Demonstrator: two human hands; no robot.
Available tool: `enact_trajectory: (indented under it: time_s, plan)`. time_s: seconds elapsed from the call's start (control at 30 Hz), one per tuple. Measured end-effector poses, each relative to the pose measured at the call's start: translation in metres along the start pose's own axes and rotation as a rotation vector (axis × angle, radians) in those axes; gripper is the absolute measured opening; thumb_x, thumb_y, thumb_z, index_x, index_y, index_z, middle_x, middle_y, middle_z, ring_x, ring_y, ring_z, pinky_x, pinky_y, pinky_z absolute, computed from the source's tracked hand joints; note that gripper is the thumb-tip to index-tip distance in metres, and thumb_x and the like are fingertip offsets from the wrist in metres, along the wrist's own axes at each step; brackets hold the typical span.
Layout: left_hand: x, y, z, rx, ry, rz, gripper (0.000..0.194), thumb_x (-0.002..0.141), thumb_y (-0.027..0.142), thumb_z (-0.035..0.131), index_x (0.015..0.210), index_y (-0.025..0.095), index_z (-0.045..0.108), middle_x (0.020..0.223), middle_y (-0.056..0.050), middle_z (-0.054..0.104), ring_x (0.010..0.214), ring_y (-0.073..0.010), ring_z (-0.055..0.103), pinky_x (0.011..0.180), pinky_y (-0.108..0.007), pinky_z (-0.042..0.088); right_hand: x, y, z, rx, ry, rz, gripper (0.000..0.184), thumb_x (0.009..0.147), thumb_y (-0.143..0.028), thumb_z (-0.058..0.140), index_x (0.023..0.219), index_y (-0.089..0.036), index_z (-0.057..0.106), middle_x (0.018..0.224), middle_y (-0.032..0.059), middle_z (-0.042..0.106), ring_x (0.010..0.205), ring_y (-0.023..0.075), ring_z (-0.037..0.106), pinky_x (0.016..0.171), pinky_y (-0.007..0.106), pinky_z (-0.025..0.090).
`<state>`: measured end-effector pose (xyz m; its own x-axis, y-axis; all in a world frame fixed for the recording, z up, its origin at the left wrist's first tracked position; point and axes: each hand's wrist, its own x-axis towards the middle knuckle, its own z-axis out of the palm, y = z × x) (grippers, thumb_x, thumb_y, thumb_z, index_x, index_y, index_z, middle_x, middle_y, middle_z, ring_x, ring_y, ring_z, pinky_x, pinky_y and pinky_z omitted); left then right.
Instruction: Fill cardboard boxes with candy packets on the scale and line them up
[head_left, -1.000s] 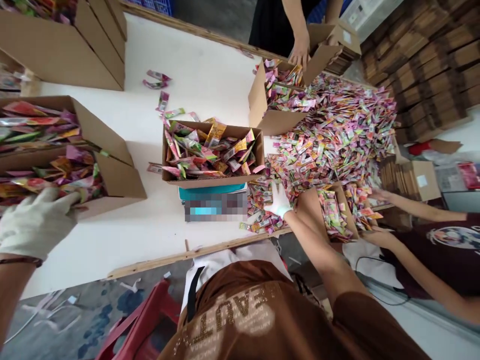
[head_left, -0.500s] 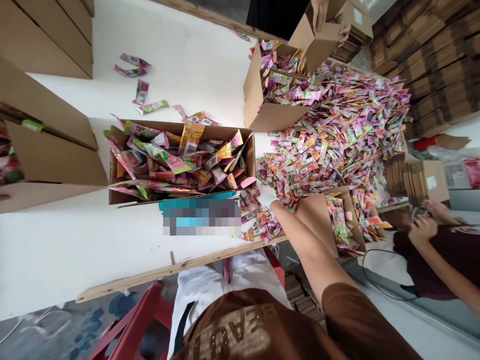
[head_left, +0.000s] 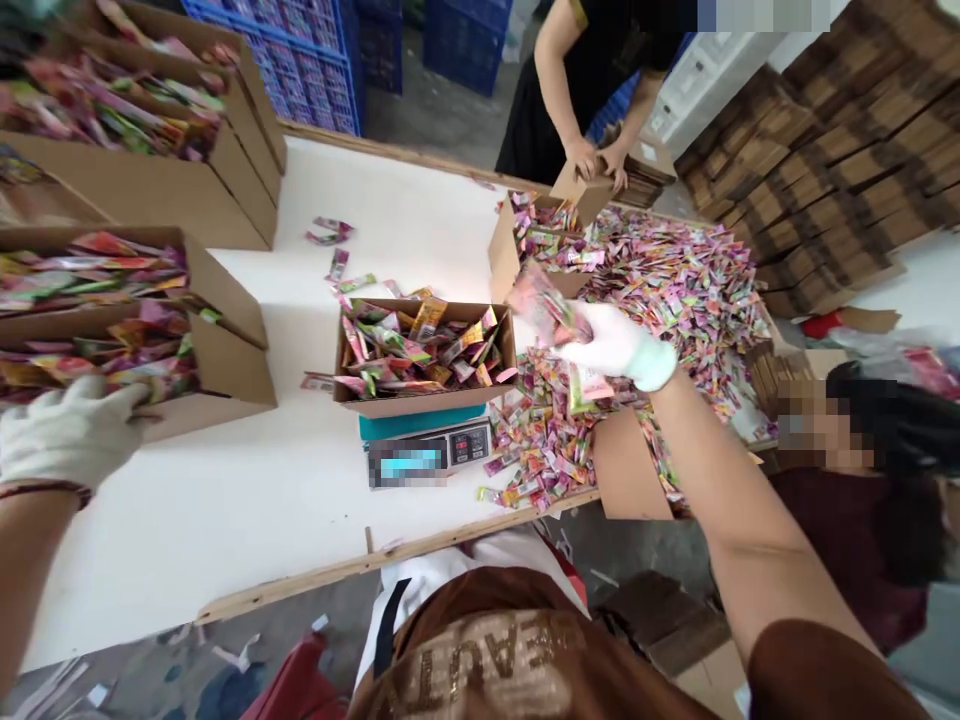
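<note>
My right hand [head_left: 619, 345], in a white glove, is lifted above the table and closed on a bunch of coloured sachets [head_left: 541, 300], just right of an open cardboard box [head_left: 420, 398] full of sachets. That box stands on a teal scale [head_left: 427, 450]. A big heap of loose sachets [head_left: 675, 290] covers the table behind my right hand. My left hand [head_left: 67, 430], also gloved, rests curled on the near edge of a filled box at the left [head_left: 225, 365]. What its fingers hold, if anything, is hidden.
More filled boxes [head_left: 150, 190] stand at the far left. A person in black [head_left: 592, 60] folds a carton across the table; another person sits at my right [head_left: 862, 480]. Stacked flat cartons [head_left: 847, 160] and blue crates [head_left: 315, 50] lie beyond.
My right hand rose from the sachet heap with a bunch of sachets and moved toward the box on the scale. My left hand is back in view at the left box.
</note>
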<state>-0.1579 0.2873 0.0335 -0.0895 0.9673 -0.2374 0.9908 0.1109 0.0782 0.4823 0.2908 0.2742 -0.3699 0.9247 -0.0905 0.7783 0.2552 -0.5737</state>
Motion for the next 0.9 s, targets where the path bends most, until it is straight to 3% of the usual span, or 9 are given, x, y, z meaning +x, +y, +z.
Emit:
enact_trajectory:
  time_s: [0.1, 0.2, 0.33, 0.4, 0.47, 0.63, 0.73, 0.83, 0.9]
  plan:
    - [-0.001, -0.003, 0.004, 0.128, 0.058, -0.035, 0.076, 0.086, 0.06, 0.037, 0.144, 0.021, 0.068, 0.146, -0.023, 0.055, 0.126, -0.0434, 0.052, 0.111, -0.063, 0.038, 0.055, -0.074, 0.019, -0.331, -0.065, -0.22, 0.037, 0.088, -0.026, 0.065, 0.123, -0.014, 0.066, 0.104, 0.0094, 0.078, 0.091, 0.0226, 0.071, 0.087, 0.036, 0.054]
    - [0.0, -0.004, 0.008, 0.14, 0.081, -0.01, 0.07, 0.091, 0.056, 0.035, 0.143, 0.023, 0.069, 0.143, -0.021, 0.057, 0.122, -0.041, 0.052, 0.109, -0.065, 0.039, 0.104, -0.111, 0.084, -0.595, -0.343, -0.139, 0.043, 0.092, -0.02, 0.063, 0.135, -0.015, 0.06, 0.123, 0.0134, 0.076, 0.106, 0.0237, 0.072, 0.089, 0.032, 0.053]
    - [-0.004, -0.002, 0.005, 0.137, 0.089, -0.031, 0.062, 0.094, 0.049, 0.037, 0.139, 0.024, 0.071, 0.136, -0.019, 0.06, 0.116, -0.0375, 0.053, 0.105, -0.064, 0.042, 0.129, -0.098, 0.165, -0.693, -0.578, -0.041, 0.049, 0.088, -0.009, 0.065, 0.137, -0.014, 0.06, 0.12, 0.0169, 0.079, 0.105, 0.0286, 0.077, 0.083, 0.033, 0.058]
    - [-0.006, 0.002, -0.001, 0.127, 0.064, -0.04, 0.059, 0.093, 0.047, 0.042, 0.139, 0.023, 0.071, 0.135, -0.019, 0.06, 0.117, -0.0366, 0.053, 0.106, -0.064, 0.041, 0.131, -0.086, 0.178, -0.713, -0.64, -0.026, 0.054, 0.086, -0.007, 0.066, 0.14, -0.014, 0.06, 0.122, 0.0192, 0.078, 0.108, 0.0314, 0.077, 0.084, 0.035, 0.06]
    - [-0.008, 0.006, -0.008, 0.108, 0.03, -0.049, 0.058, 0.093, 0.045, 0.047, 0.141, 0.021, 0.07, 0.137, -0.02, 0.059, 0.12, -0.0373, 0.053, 0.108, -0.064, 0.04, 0.131, -0.08, 0.173, -0.677, -0.655, -0.039, 0.06, 0.082, -0.009, 0.073, 0.14, -0.013, 0.061, 0.125, 0.0191, 0.078, 0.109, 0.0324, 0.077, 0.086, 0.035, 0.061]
    - [-0.014, 0.013, -0.015, 0.004, 0.039, -0.06, 0.058, 0.092, 0.042, 0.057, 0.142, 0.014, 0.068, 0.158, -0.025, 0.044, 0.132, -0.0409, 0.048, 0.115, -0.065, 0.031, 0.102, -0.076, 0.109, -0.45, -0.479, -0.141, 0.072, 0.082, -0.025, 0.079, 0.15, -0.016, 0.057, 0.144, 0.0133, 0.069, 0.125, 0.0307, 0.07, 0.112, 0.042, 0.055]
    - [-0.02, 0.015, -0.008, -0.028, 0.138, -0.027, 0.058, 0.094, 0.04, 0.057, 0.143, 0.01, 0.063, 0.173, -0.027, 0.02, 0.144, -0.0433, 0.039, 0.12, -0.066, 0.024, 0.052, -0.047, 0.079, -0.13, -0.081, -0.164, 0.058, 0.094, -0.035, 0.068, 0.15, -0.022, 0.057, 0.143, 0.0112, 0.068, 0.129, 0.0266, 0.068, 0.119, 0.044, 0.051]
    - [-0.033, 0.021, -0.001, -0.059, 0.268, 0.002, 0.063, 0.098, 0.037, 0.053, 0.152, 0.005, 0.052, 0.175, -0.03, 0.008, 0.156, -0.0467, 0.025, 0.124, -0.071, 0.014, -0.003, 0.002, 0.084, 0.057, 0.349, 0.046, 0.044, 0.104, -0.041, 0.052, 0.142, -0.021, 0.06, 0.125, 0.0128, 0.074, 0.112, 0.0241, 0.075, 0.104, 0.043, 0.061]
    - [-0.047, 0.029, 0.001, -0.114, 0.35, -0.007, 0.074, 0.097, 0.038, 0.055, 0.161, 0.005, 0.04, 0.176, -0.03, 0.001, 0.161, -0.0482, 0.014, 0.125, -0.074, 0.006, -0.033, 0.03, 0.104, -0.124, 0.293, 0.241, 0.042, 0.107, -0.039, 0.044, 0.14, -0.019, 0.061, 0.12, 0.0153, 0.073, 0.106, 0.025, 0.075, 0.097, 0.044, 0.064]
